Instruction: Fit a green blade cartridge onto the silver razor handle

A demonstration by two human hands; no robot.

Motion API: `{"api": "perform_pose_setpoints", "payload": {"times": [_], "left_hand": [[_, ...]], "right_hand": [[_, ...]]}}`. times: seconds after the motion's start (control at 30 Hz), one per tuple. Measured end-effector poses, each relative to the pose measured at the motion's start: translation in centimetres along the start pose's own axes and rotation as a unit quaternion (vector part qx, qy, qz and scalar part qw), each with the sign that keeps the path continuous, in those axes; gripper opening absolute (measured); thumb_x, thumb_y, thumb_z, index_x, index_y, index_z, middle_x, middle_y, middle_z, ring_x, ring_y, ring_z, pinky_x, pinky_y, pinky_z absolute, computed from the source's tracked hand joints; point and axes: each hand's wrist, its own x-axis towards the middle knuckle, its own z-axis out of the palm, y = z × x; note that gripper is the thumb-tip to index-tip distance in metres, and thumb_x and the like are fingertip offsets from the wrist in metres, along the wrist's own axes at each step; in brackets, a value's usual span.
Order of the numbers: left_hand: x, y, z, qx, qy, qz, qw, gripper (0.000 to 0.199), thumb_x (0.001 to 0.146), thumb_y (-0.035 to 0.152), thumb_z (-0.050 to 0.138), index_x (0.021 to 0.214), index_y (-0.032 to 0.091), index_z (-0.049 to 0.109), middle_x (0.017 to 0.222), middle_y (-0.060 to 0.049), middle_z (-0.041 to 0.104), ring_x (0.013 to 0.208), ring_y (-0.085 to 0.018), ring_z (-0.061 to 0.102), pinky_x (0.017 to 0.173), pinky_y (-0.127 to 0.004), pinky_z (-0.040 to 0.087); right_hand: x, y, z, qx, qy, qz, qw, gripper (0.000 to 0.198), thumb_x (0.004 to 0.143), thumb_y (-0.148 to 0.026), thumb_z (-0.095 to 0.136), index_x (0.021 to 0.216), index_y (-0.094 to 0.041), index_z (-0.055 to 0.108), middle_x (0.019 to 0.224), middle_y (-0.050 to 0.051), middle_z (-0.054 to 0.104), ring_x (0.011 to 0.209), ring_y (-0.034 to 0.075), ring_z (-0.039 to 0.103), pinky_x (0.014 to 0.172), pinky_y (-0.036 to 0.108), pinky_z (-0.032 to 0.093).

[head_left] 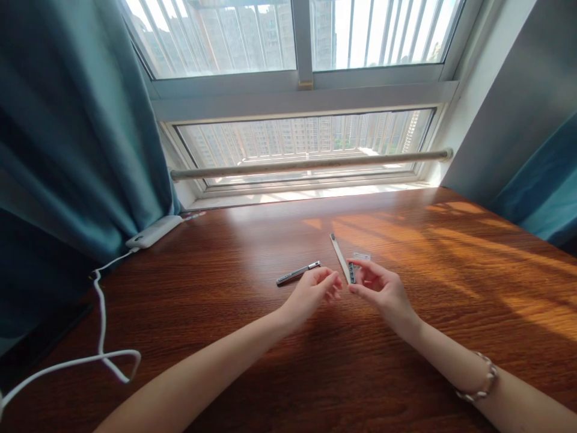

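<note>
My right hand point(377, 291) grips a small dark rectangular piece point(352, 272) upright between thumb and fingertips; its exact kind is unclear. Just left of it is my left hand point(315, 291), thumb and fingers curled together. Whatever is in those fingers, if anything, is hidden. Beyond the hands, a slim white stick with a dark tip point(339, 255) slants across the table, its near end beside the dark piece. A dark, narrow pen-like tool with a silvery end point(295, 274) lies behind my left hand. Behind my right fingers, a small clear flat piece point(362, 257) is partly covered.
The brown wooden table point(216, 288) reaches to a window with a pale rail point(311, 163). At the left back, a white power strip point(155, 232) lies by a blue curtain point(85, 120). Its white cable point(103, 319) loops down the left side. Sunlight streaks the right side.
</note>
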Motion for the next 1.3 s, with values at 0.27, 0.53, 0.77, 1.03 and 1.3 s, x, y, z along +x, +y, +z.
{"api": "perform_pose_setpoints", "payload": {"times": [0.27,0.53,0.77,1.03,1.3], "left_hand": [[9.3,1.2,0.8,0.351,0.107,-0.059,0.928,0.021,0.076,0.025,0.05,0.075,0.009,0.064,0.088,-0.019,0.064,0.089,-0.028,0.059,0.077,-0.036,0.043],[12.2,1.0,0.7,0.376,0.09,-0.137,0.912,0.026,0.08,0.033,0.053,0.092,0.011,0.058,0.1,-0.009,0.061,0.097,-0.02,0.056,0.086,-0.043,0.041],[7.6,2.2,-1.1,0.195,0.03,-0.076,0.977,0.021,0.086,0.026,0.032,0.088,0.013,0.048,0.06,-0.002,0.058,0.049,-0.015,0.06,0.047,-0.025,0.047],[-3.2,-1.8,0.3,-0.168,-0.03,-0.029,0.985,0.027,0.084,0.045,0.036,0.081,0.018,0.041,0.043,0.012,0.025,0.032,-0.003,0.019,0.03,-0.012,0.019],[-4.6,-1.9,0.3,-0.238,-0.068,-0.055,0.967,0.026,0.085,0.042,0.041,0.076,0.017,0.041,0.051,0.009,0.025,0.04,-0.003,0.02,0.035,-0.015,0.015]], "right_hand": [[1.5,0.5,-1.4,0.061,0.088,0.0,0.994,0.046,0.064,-0.029,0.071,0.105,-0.017,0.056,0.058,-0.004,0.046,0.051,0.008,0.042,0.043,0.02,0.037],[1.7,0.9,-1.6,0.07,0.068,0.0,0.995,0.043,0.065,-0.028,0.071,0.104,-0.018,0.058,0.056,-0.005,0.046,0.049,0.007,0.041,0.042,0.02,0.036],[2.1,1.5,-2.0,0.095,0.1,0.026,0.99,0.045,0.06,-0.027,0.073,0.103,-0.021,0.061,0.076,0.001,0.061,0.063,0.011,0.052,0.051,0.021,0.041],[0.7,1.8,-0.2,0.137,-0.008,0.096,0.986,0.038,0.061,-0.024,0.074,0.097,-0.023,0.066,0.1,0.005,0.066,0.093,0.019,0.057,0.085,0.033,0.041],[0.2,2.1,0.2,0.147,-0.054,0.121,0.98,0.037,0.061,-0.024,0.074,0.097,-0.023,0.066,0.102,0.006,0.065,0.094,0.021,0.057,0.089,0.035,0.039]]}}
